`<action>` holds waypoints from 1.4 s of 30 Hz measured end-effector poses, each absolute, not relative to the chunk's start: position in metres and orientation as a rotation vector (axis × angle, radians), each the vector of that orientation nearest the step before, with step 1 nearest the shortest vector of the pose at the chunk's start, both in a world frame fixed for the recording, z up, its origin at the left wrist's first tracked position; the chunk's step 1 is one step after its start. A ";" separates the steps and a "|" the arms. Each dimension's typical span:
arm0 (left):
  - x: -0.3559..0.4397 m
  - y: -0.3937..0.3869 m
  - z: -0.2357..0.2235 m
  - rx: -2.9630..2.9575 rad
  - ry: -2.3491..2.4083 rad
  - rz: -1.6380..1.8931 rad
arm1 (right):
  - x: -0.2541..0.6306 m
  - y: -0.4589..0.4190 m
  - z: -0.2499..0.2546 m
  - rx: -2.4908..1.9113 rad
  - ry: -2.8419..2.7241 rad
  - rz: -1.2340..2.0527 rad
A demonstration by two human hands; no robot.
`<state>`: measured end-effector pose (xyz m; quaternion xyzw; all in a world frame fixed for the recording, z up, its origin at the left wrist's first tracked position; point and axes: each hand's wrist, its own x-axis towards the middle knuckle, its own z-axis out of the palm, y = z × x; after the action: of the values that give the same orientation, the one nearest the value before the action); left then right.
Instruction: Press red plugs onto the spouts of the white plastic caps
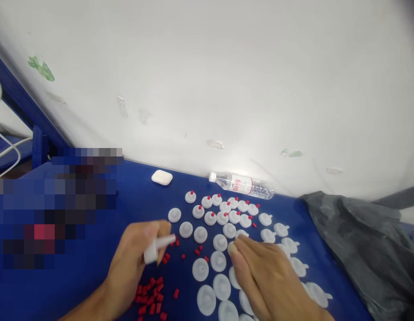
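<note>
My left hand (136, 258) is closed around a small white plastic piece (157, 248), held just above the blue table (133, 196). My right hand (263, 276) reaches over several white round plastic caps (220, 243) laid out on the table, its fingers together and its fingertips touching one cap near the middle. The caps at the far rows (223, 206) carry small red plugs on top; the nearer ones are plain white. A heap of loose red plugs (152, 296) lies beside my left wrist, with a few more scattered between my hands.
A white wall stands right behind the table. Along its foot lie a clear water bottle (243, 184) on its side and a white earbud case (161, 177). A dark grey plastic bag (360, 249) covers the right side. A blurred-out area sits at left.
</note>
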<state>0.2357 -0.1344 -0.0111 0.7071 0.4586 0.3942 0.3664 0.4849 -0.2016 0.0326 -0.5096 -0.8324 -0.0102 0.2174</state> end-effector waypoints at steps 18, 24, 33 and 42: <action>0.223 -0.075 -0.021 1.975 1.559 0.888 | 0.540 -0.165 0.062 -2.014 -2.126 -0.166; 0.224 -0.070 -0.030 2.048 1.471 0.833 | 0.555 -0.146 0.051 -2.477 -2.251 -0.101; 0.225 -0.083 -0.018 2.245 1.362 1.134 | 0.549 -0.147 0.051 -2.354 -2.283 -0.019; 0.240 -0.133 -0.023 2.652 0.732 1.118 | 0.476 -0.194 0.039 -1.341 -2.370 -0.086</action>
<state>0.2397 -0.1327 -0.0233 0.8897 0.2457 0.3752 0.0858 0.4758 -0.1941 0.0392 -0.4816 -0.8511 -0.0309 0.2068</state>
